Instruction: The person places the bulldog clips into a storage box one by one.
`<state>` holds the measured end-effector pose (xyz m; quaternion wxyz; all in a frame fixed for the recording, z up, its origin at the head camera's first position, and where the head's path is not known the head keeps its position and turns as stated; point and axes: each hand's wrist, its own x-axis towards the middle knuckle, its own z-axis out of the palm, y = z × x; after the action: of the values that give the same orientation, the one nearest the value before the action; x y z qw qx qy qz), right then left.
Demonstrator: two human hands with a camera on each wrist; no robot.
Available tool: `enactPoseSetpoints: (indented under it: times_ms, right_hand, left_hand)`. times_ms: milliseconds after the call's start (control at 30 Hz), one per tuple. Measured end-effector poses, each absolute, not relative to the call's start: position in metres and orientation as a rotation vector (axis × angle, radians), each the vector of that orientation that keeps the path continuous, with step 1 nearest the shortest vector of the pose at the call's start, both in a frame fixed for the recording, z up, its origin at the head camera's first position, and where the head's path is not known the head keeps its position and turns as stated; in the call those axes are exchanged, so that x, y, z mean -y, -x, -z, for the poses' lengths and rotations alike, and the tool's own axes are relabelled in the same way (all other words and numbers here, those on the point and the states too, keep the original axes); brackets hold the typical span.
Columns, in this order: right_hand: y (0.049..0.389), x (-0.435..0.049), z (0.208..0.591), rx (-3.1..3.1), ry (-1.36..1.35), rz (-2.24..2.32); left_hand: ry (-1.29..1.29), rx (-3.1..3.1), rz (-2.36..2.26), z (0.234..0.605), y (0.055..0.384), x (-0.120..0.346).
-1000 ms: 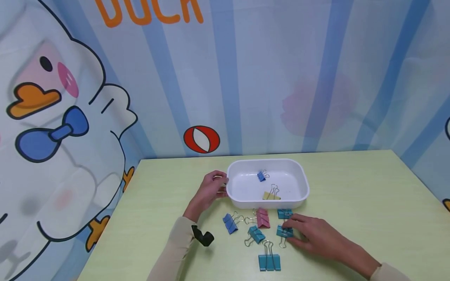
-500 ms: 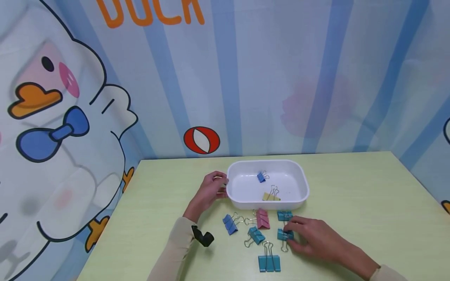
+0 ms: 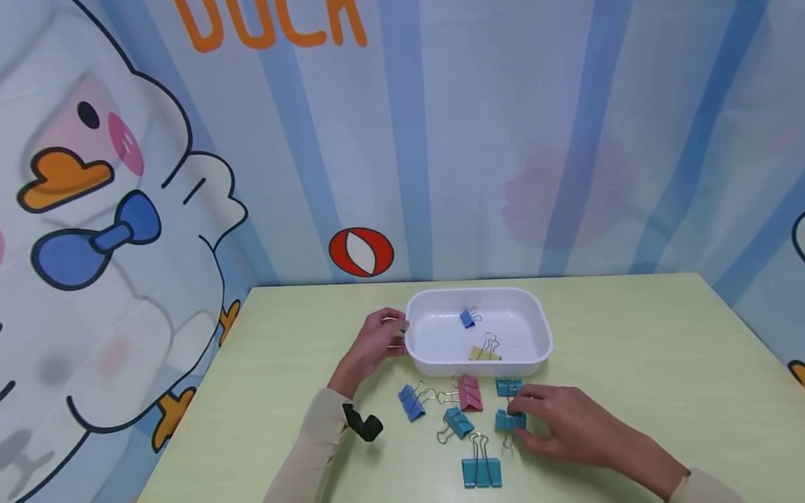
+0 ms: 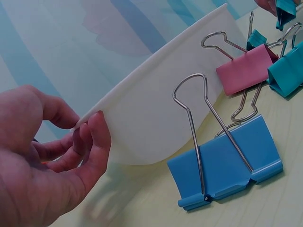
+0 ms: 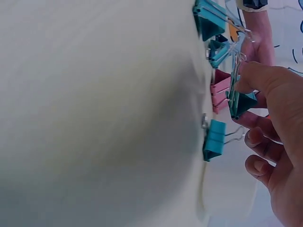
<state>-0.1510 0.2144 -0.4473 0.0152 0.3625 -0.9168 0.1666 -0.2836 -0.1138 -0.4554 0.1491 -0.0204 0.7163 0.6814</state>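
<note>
The right hand pinched a teal metal binder clip with wire handles, and from that clip the white oblong plastic tray, long axis three-to-nine, lay near at eleven o'clock, its nine-o'clock end gripped by the farther left hand.

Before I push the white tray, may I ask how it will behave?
The white tray would likely slide rather than tip, since it looks low and broad. It is probably light for its size, looking thin-walled. The blue binder clip and yellow binder clip may shift, as they sit loose inside.
</note>
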Motion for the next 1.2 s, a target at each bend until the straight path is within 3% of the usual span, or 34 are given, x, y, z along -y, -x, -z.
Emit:
enactPoseSetpoints:
  times_ms: [600,1200]
  right_hand:
    - [0.173,-0.202,0.386,2.652,-1.252,-0.439]
    - [0.239,-0.175,0.320,2.611,-1.172,-0.439]
  left_hand:
    - [0.063,-2.061,-1.952,0.454,0.285,0.113]
    - [0.046,-2.063,-1.958,0.453,0.282,0.113]
